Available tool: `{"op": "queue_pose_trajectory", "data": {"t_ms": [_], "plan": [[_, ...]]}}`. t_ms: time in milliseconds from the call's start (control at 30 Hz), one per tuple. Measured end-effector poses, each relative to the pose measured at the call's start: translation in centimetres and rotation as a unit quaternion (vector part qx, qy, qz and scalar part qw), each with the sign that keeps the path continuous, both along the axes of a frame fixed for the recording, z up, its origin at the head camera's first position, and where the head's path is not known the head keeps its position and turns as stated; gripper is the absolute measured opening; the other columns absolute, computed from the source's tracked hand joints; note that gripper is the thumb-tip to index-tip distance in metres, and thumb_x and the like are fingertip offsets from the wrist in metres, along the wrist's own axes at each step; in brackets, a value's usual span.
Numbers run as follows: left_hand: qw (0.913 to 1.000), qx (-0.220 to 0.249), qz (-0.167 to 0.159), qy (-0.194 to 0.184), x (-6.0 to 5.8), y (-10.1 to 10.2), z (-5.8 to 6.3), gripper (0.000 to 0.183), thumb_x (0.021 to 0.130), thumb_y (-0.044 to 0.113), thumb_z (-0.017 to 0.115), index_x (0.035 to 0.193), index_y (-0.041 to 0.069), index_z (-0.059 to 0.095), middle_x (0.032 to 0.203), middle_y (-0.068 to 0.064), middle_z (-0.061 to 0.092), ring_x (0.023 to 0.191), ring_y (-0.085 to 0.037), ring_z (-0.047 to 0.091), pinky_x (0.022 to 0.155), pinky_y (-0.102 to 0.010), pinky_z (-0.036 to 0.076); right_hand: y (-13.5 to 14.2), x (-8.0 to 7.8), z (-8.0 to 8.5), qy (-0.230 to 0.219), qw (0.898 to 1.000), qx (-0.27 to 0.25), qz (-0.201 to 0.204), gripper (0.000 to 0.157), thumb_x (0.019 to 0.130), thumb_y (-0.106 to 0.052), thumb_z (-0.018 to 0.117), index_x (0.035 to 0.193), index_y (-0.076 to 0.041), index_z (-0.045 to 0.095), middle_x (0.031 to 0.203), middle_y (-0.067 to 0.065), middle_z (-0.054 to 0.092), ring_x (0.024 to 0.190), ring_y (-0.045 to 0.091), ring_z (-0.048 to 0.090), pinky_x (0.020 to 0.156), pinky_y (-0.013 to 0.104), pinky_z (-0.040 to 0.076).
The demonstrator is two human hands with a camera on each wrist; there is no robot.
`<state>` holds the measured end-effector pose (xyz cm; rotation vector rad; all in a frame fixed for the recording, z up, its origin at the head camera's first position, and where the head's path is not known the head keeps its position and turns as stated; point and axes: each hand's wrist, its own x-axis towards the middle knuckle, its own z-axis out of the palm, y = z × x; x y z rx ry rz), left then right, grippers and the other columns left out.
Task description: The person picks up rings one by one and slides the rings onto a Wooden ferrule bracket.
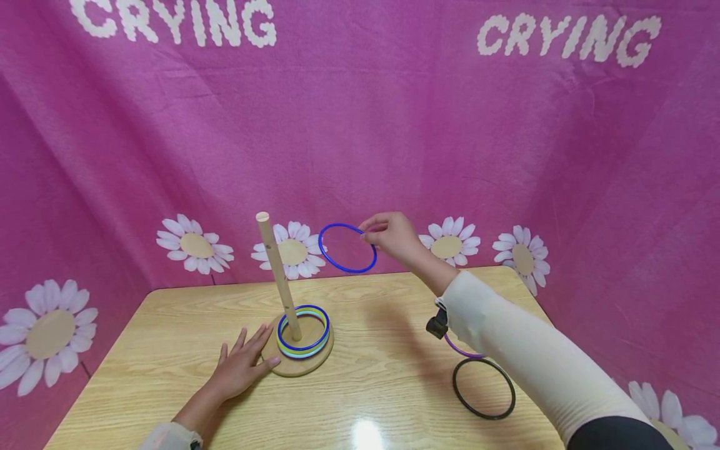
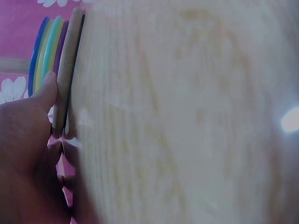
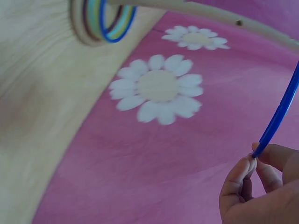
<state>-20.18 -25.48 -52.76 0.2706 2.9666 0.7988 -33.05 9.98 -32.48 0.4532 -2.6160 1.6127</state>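
My right hand [image 1: 394,236] pinches the edge of a blue ring [image 1: 347,270] between thumb and fingertips, holding it in the air to the right of a wooden post [image 1: 277,265]. The post rises from a round wooden base [image 1: 304,370]. Around its foot lies a stack of rings, a blue ring [image 1: 301,349] topmost, with yellow-green, light blue and purple rings [image 2: 60,49] below. My left hand [image 1: 239,370] touches the left side of the base, fingers spread and fairly straight, thumb on the base's rim. In the right wrist view, the blue ring is only partly visible.
A black ring [image 1: 454,382] lies on the table [image 1: 388,400] at right. Behind it a purple ring [image 1: 467,353] is partly hidden by my right sleeve [image 1: 523,350]. A pink cloth [image 1: 360,137] with daisies hangs behind the table and along its sides.
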Motion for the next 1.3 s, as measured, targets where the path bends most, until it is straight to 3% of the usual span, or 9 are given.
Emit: {"op": "queue_pose_trajectory", "data": {"t_ms": [167, 333, 567, 800, 1000, 1167, 1300], "plan": [[1.0000, -0.001, 0.000, 0.003, 0.0, 0.0, 0.0, 0.082, 0.100, 0.058, 0.058, 0.165, 0.019, 0.027, 0.170, -0.010, 0.026, 0.155, -0.052, 0.006, 0.111, -0.082, -0.004, -1.8, 0.4, 2.3, 0.002, 1.000, -0.025, 0.012, 0.017, 0.089, -0.006, 0.076, 0.107, -0.004, 0.078, 0.102, 0.015, 0.077, 0.094, 0.027, 0.073, 0.082, 0.041, 0.061], [1.0000, 0.000, 0.000, 0.005, 0.1, 0.1, 0.2, 0.082, 0.100, 0.058, 0.058, 0.165, 0.018, 0.027, 0.169, -0.011, 0.026, 0.155, -0.052, 0.007, 0.110, -0.083, -0.004, -3.5, 0.7, 4.3, 0.006, 0.999, -0.047, 0.025, 0.018, 0.089, -0.004, 0.076, 0.107, -0.003, 0.078, 0.102, 0.014, 0.077, 0.088, 0.017, 0.071, 0.076, 0.033, 0.060], [1.0000, -0.002, -0.003, 0.004, 0.2, 0.0, 0.1, 0.081, 0.100, 0.058, 0.058, 0.165, 0.018, 0.028, 0.170, -0.010, 0.025, 0.155, -0.052, 0.006, 0.110, -0.082, -0.005, -6.1, 1.2, 6.4, 0.034, 0.998, -0.037, 0.043, 0.017, 0.089, -0.003, 0.077, 0.106, -0.004, 0.079, 0.100, 0.014, 0.078, 0.080, 0.015, 0.070, 0.078, 0.041, 0.060], [0.9999, 0.003, -0.004, 0.009, 0.2, 0.1, 0.2, 0.081, 0.100, 0.057, 0.059, 0.164, 0.018, 0.029, 0.169, -0.011, 0.027, 0.154, -0.053, 0.007, 0.110, -0.083, -0.004, -8.5, 1.5, 7.7, 0.052, 0.998, 0.012, 0.043, 0.018, 0.089, -0.005, 0.077, 0.107, -0.005, 0.079, 0.103, 0.013, 0.079, 0.089, 0.020, 0.075, 0.071, 0.027, 0.056], [0.9999, 0.003, -0.004, 0.011, 0.2, 0.1, 0.3, 0.080, 0.101, 0.055, 0.059, 0.164, 0.015, 0.030, 0.169, -0.012, 0.028, 0.154, -0.053, 0.008, 0.110, -0.083, -0.003, -9.7, 1.2, 6.8, 0.046, 0.997, 0.040, 0.040, 0.017, 0.089, -0.004, 0.076, 0.106, -0.004, 0.079, 0.105, 0.012, 0.079, 0.094, 0.023, 0.075, 0.070, 0.023, 0.054], [1.0000, 0.004, -0.003, 0.007, 0.3, 0.1, 0.4, 0.081, 0.100, 0.055, 0.060, 0.164, 0.015, 0.030, 0.168, -0.013, 0.028, 0.154, -0.054, 0.008, 0.110, -0.083, -0.003, -10.1, 1.1, 4.9, 0.039, 0.997, 0.059, 0.034, 0.016, 0.088, -0.004, 0.076, 0.103, -0.004, 0.079, 0.100, 0.010, 0.079, 0.085, 0.020, 0.074, 0.066, 0.022, 0.055], [1.0000, 0.004, -0.003, 0.003, 0.2, 0.2, 0.4, 0.081, 0.101, 0.055, 0.059, 0.164, 0.015, 0.029, 0.169, -0.013, 0.027, 0.154, -0.053, 0.008, 0.110, -0.083, -0.003, -10.1, 1.3, 3.1, 0.029, 0.997, 0.068, 0.025, 0.013, 0.088, -0.005, 0.077, 0.100, -0.005, 0.079, 0.102, 0.010, 0.079, 0.089, 0.019, 0.073, 0.069, 0.023, 0.056]]}}
